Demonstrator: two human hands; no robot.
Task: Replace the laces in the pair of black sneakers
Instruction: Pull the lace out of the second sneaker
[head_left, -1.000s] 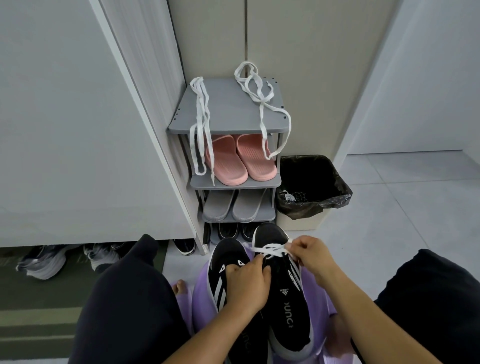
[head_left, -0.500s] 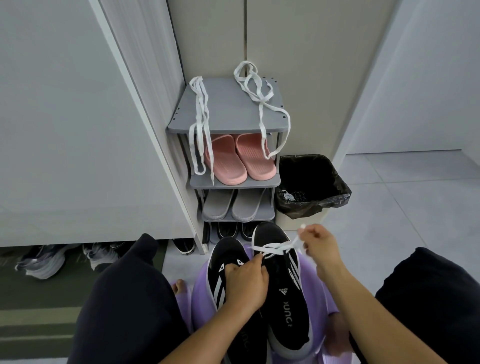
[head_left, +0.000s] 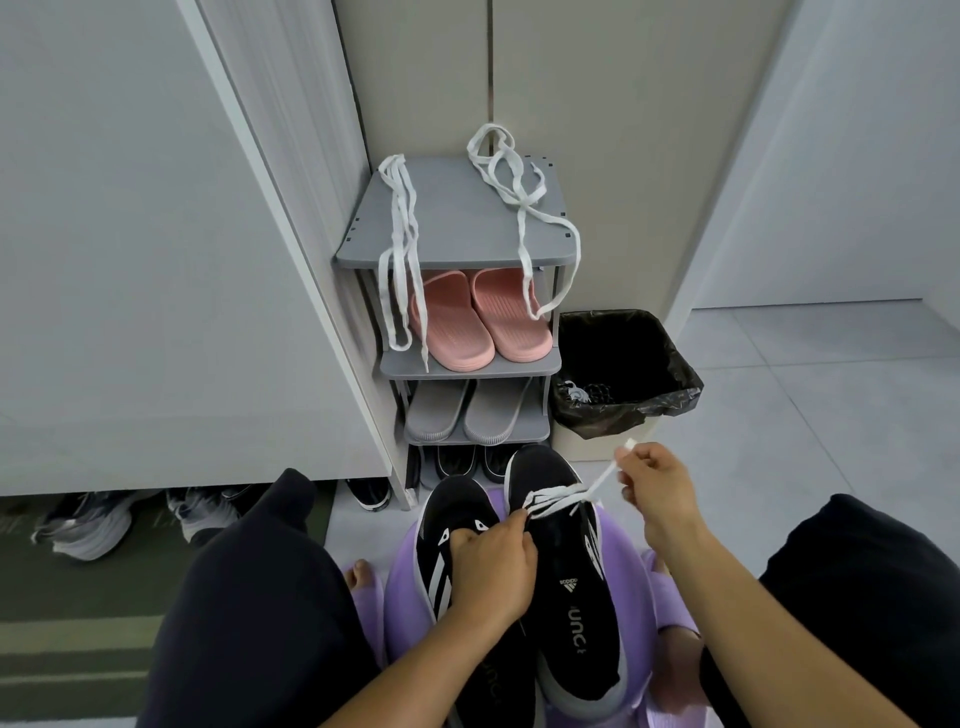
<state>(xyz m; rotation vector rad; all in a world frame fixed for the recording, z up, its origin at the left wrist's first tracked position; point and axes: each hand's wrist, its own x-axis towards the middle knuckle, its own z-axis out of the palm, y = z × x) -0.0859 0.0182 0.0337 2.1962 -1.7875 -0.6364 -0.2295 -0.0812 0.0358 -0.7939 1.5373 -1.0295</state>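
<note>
Pinching white lace (head_left: 553, 498) near its end, right hand (head_left: 657, 486) holds it taut, up and right of right black sneaker (head_left: 576, 597); lace runs from front eyelets. Left hand (head_left: 493, 558) grips same sneaker at eyelet edge, fingers curled, fingertips touching lace. Left black sneaker (head_left: 452, 519) just beside, both lying on purple stool (head_left: 626, 551) between person's knees. Two loose white laces (head_left: 400, 234) draped over top of grey shoe rack (head_left: 457, 228); pink slippers (head_left: 478, 322) on shelf below; black-lined bin (head_left: 639, 358) beside rack on floor.
</note>
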